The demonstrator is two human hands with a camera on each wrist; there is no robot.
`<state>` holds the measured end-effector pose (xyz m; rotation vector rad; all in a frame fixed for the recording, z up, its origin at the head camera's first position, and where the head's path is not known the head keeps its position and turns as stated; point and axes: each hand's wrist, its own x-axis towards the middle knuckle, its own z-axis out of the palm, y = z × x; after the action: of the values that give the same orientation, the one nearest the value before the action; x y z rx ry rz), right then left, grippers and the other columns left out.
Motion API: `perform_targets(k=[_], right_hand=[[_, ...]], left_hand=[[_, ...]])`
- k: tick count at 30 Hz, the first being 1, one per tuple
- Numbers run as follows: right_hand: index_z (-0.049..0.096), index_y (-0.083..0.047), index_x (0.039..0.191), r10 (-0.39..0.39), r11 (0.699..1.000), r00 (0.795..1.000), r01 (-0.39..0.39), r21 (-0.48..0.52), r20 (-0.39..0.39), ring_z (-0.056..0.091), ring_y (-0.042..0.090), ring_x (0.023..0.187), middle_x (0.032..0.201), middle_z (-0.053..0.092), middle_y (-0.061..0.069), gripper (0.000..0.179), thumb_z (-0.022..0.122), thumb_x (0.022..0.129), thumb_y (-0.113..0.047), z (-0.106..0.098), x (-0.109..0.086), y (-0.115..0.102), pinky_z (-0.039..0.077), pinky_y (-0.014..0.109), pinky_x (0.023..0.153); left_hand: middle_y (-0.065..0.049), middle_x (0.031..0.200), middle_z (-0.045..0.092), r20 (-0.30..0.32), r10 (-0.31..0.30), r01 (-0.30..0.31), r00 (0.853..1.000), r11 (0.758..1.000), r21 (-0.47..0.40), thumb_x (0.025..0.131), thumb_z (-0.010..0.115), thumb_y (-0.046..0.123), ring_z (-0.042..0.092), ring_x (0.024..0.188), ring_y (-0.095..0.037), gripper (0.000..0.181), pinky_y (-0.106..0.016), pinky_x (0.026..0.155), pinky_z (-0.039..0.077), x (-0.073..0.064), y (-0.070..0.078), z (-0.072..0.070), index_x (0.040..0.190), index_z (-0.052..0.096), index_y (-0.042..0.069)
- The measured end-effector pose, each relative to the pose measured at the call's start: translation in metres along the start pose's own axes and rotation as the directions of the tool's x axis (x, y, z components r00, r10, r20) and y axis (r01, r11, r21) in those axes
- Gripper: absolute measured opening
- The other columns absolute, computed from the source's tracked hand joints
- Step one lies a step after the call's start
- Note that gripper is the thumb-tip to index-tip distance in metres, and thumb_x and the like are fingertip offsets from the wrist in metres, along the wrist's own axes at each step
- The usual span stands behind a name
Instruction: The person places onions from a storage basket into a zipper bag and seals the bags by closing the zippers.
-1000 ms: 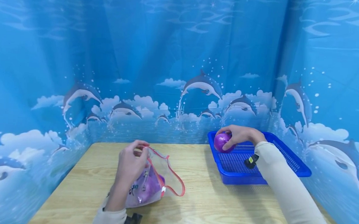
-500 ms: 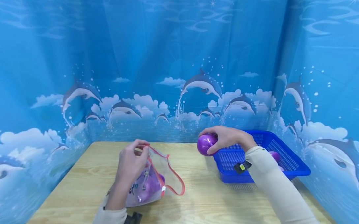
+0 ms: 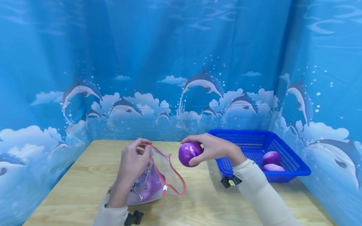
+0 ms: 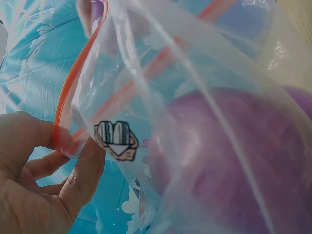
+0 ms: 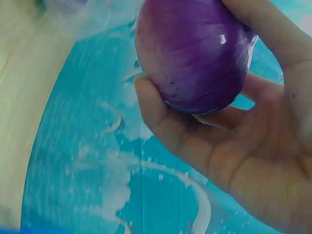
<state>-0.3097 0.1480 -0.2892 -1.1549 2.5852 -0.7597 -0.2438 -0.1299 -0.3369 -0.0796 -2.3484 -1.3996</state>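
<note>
My left hand (image 3: 133,163) pinches the red-edged mouth of a clear zip bag (image 3: 175,175), holding it up and partly open toward the right. Purple shapes like red onions (image 4: 229,156) show through the plastic, and small cartoon prints mark its side. A shiny red onion (image 3: 189,154) is gripped between the thumb and fingers of my right hand (image 3: 215,150), raised over the table just right of the bag's mouth. The right wrist view shows this onion (image 5: 195,53) close up, with a papery, streaked skin.
A blue plastic basket (image 3: 300,167) with perforated walls stands at the table's right side. In it lie a darker red onion (image 3: 271,157) and a paler one (image 3: 274,167). The light wooden table (image 3: 86,179) meets a dolphin-printed blue curtain (image 3: 159,59) behind and at the sides.
My right hand has carried the red onion leftward from over the basket to near the bag, uncovering two onions in the basket. My left hand and the bag have barely moved.
</note>
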Motion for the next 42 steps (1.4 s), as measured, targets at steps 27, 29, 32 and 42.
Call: perform_targets(k=[27,29,32,42], right_hand=[[0.054,-0.014,0.147,-0.198,0.969,0.977,0.183,-0.167,-0.077,0.060,0.022,0.125,0.140,0.062,0.005,0.075,0.085,0.083,-0.039,0.050,0.010,-0.043,0.058,0.032,0.098],[0.053,-0.015,0.147,-0.199,0.966,0.977,0.183,-0.185,-0.073,0.061,0.022,0.122,0.137,0.063,0.005,0.076,0.085,0.083,-0.039,0.053,0.011,-0.043,0.057,0.032,0.098],[0.052,-0.016,0.148,-0.183,0.970,0.981,0.170,-0.175,-0.060,0.061,0.020,0.120,0.136,0.062,0.005,0.075,0.085,0.083,-0.036,0.055,0.012,-0.043,0.057,0.027,0.097],[0.047,-0.011,0.153,-0.181,0.971,0.982,0.171,-0.169,-0.045,0.060,0.022,0.123,0.138,0.056,0.009,0.078,0.084,0.085,-0.023,0.059,0.014,-0.043,0.057,0.024,0.098]], left_hand=[[-0.016,0.109,0.072,-0.010,-0.005,0.005,1.000,1.000,0.010,0.100,0.058,0.012,0.069,0.074,-0.019,0.021,-0.023,0.053,0.060,0.000,0.001,-0.001,0.116,0.070,0.006],[-0.016,0.109,0.072,-0.009,-0.005,0.005,1.000,1.000,0.010,0.100,0.058,0.012,0.069,0.073,-0.019,0.021,-0.023,0.053,0.060,0.000,0.000,-0.002,0.116,0.070,0.006],[-0.016,0.109,0.072,-0.010,-0.006,0.006,1.000,1.000,0.010,0.100,0.058,0.012,0.069,0.073,-0.018,0.021,-0.023,0.053,0.060,-0.001,-0.002,-0.001,0.116,0.070,0.006],[-0.016,0.112,0.071,-0.009,-0.019,0.020,1.000,1.000,0.012,0.100,0.059,0.013,0.070,0.079,-0.022,0.021,-0.023,0.053,0.060,0.001,0.000,-0.002,0.117,0.070,0.006]])
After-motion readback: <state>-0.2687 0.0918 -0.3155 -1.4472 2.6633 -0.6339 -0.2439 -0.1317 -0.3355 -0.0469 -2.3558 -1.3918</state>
